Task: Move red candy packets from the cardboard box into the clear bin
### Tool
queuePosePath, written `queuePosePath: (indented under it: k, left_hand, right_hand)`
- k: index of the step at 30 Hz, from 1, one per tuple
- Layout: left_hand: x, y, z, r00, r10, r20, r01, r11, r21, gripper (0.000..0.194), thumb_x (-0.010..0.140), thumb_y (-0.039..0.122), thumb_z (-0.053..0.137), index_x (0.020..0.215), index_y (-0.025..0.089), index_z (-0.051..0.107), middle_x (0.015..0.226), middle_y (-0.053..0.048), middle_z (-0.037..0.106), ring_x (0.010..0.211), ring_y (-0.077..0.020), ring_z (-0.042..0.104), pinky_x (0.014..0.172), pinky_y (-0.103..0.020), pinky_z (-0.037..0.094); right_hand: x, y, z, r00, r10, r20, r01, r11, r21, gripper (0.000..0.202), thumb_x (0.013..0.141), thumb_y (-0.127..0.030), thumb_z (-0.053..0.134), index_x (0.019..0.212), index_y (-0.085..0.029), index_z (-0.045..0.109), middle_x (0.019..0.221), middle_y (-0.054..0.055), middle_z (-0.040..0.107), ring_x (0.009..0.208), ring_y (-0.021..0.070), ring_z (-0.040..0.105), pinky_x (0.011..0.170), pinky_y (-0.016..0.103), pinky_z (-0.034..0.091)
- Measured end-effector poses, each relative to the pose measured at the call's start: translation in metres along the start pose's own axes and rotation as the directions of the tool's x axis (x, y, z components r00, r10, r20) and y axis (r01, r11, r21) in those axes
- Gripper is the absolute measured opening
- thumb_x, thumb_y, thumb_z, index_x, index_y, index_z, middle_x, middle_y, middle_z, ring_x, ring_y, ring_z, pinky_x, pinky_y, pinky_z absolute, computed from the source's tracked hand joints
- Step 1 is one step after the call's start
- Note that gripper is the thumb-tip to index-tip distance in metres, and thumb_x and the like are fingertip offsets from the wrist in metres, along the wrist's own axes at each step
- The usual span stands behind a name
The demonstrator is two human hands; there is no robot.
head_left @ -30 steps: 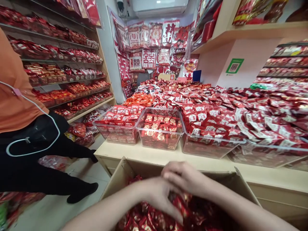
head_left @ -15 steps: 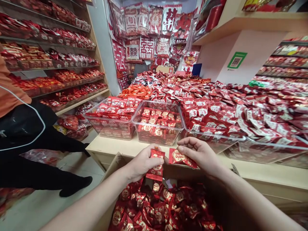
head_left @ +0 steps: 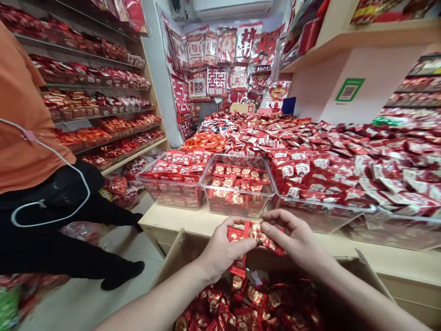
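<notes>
Red candy packets with gold print are in both hands, above an open cardboard box (head_left: 179, 257). My left hand (head_left: 222, 250) is closed on one candy packet (head_left: 236, 234), its thumb reaching across to the other. My right hand (head_left: 292, 234) pinches a second candy packet (head_left: 262, 235) between thumb and fingers. The two packets meet and overlap between my hands. Beneath them, many loose candy packets (head_left: 253, 294) lie in the box. Just beyond my hands stands a clear plastic bin (head_left: 237, 209) holding similar packets in rows.
Another clear bin (head_left: 172, 193) stands to the left, and a wide bin (head_left: 320, 216) to the right, on a pale counter (head_left: 193, 220). Piled packets (head_left: 327, 142) cover the counter behind. At left, a person in an orange top (head_left: 31, 124) stands by stocked shelves (head_left: 99, 87).
My hands have come together, so the right packet now touches the left one and my left thumb lies over it. The view has shifted, and the person at left shows more.
</notes>
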State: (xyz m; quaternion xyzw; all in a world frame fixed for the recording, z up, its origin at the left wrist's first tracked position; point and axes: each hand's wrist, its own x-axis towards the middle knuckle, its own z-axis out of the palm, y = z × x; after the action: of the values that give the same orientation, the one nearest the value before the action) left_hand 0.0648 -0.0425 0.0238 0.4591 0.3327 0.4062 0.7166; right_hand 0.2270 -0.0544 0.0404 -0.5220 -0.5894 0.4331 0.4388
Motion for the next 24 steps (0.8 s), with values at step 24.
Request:
queuePosePath:
  k: [24]
  left_hand:
    - [0.011,0.002,-0.014,0.994,0.077,-0.078,-0.077,0.997,0.006,0.035,0.077,0.039,0.048,0.105,0.019,0.044,0.075,-0.002,0.06,0.058,-0.0102,0.054,0.058,-0.023,0.043]
  right_hand:
    - [-0.004,-0.002,-0.017,0.952,0.08,0.295,-0.056,0.995,-0.088,0.031,0.072,-0.032,0.055,0.095,-0.02,0.039,0.07,-0.003,0.051,0.057,0.0087,0.047,0.053,0.022,0.041]
